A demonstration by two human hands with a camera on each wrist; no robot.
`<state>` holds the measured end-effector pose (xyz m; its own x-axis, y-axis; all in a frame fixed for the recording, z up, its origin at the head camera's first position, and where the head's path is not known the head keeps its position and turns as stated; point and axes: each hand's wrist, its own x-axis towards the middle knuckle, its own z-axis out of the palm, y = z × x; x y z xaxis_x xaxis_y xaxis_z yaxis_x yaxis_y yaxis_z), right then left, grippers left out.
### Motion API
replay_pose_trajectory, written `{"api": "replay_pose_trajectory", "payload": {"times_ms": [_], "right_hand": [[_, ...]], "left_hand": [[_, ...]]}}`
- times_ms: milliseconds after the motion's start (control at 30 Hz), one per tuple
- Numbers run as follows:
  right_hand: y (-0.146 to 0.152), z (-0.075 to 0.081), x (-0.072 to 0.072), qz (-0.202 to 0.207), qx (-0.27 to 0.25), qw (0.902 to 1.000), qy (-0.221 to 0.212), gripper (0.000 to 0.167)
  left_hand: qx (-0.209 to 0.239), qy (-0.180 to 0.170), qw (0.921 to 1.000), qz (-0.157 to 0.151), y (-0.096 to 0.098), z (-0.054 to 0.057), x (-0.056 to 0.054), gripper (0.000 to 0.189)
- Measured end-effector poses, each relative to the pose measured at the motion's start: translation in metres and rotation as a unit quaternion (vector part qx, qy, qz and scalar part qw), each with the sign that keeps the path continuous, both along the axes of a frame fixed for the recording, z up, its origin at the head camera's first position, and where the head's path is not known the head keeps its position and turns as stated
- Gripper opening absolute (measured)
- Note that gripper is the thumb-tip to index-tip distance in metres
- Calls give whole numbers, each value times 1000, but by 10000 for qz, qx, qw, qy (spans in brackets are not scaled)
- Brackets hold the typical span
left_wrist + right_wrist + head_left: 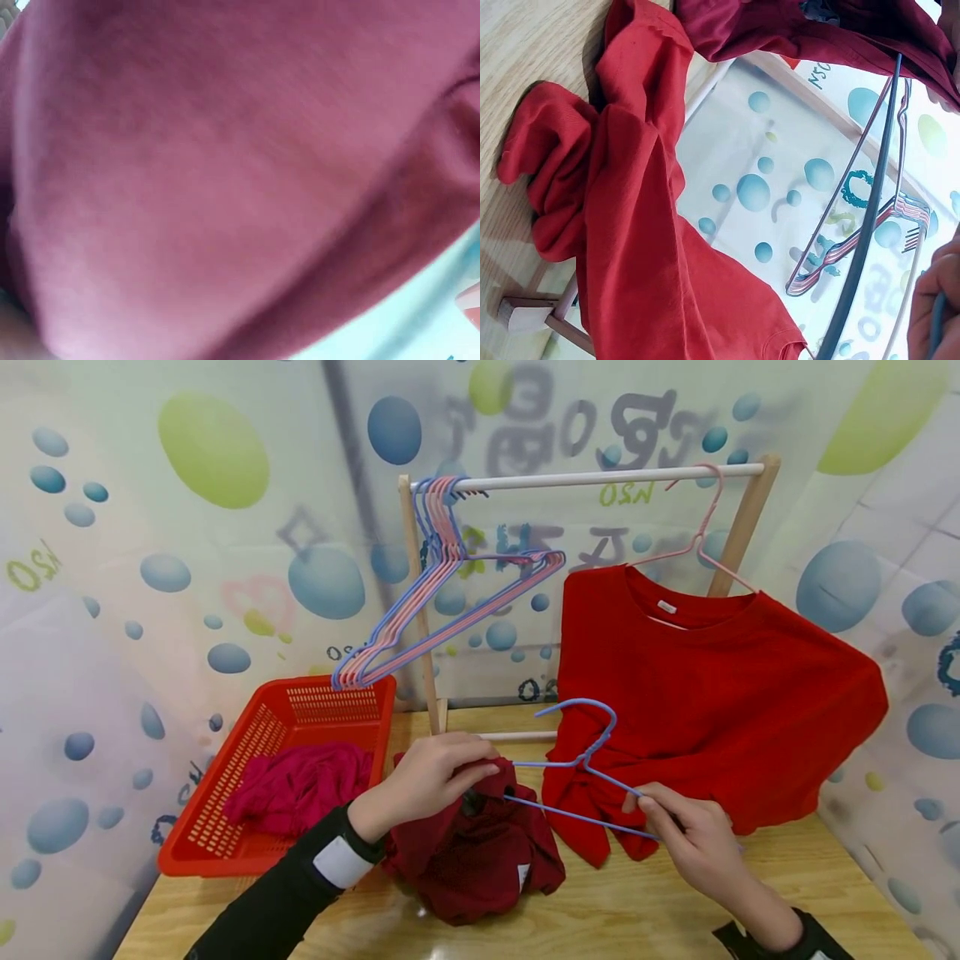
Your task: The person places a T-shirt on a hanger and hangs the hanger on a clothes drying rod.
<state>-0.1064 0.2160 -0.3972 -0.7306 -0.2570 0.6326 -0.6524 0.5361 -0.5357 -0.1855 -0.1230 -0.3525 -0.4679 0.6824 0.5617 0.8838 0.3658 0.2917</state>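
In the head view my left hand [438, 777] grips the top edge of a dark red shirt [480, 868], which hangs bunched over the table. A blue hanger [585, 822] has its left end inside the shirt's opening, hook upward. My right hand [686, 835] pinches the hanger near its right end. The right wrist view shows the hanger's bar [874, 202] running into the dark red cloth [780, 30], with part of my right hand [937, 300] at the edge. Dark red cloth [225, 165] fills most of the left wrist view, blurred.
A red shirt [712, 693] hangs on a pink hanger [701, 539] at the right of the white rail [600, 478]. Several blue and pink hangers [442, 585] hang at its left. An orange basket [213, 777] holding magenta cloth [303, 785] stands left on the wooden table [600, 918].
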Motion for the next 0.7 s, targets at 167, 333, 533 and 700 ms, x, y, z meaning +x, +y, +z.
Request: {"api": "replay_pose_trajectory", "payload": {"times_ms": [167, 333, 533, 700], "right_hand": [[-3, 0, -2, 160, -127, 9998, -61, 37], [-8, -2, -5, 239, -297, 9992, -108, 37], [-15, -3, -6, 136, -379, 9991, -97, 36], [-18, -4, -6, 134, -384, 9992, -51, 36]], "left_hand": [[25, -36, 10000, 74, 2, 1, 0, 10], [89, -151, 9997, 161, 5, 3, 0, 11], [177, -342, 9991, 167, 7, 3, 0, 11], [195, -414, 9988, 178, 8, 3, 0, 10]]}}
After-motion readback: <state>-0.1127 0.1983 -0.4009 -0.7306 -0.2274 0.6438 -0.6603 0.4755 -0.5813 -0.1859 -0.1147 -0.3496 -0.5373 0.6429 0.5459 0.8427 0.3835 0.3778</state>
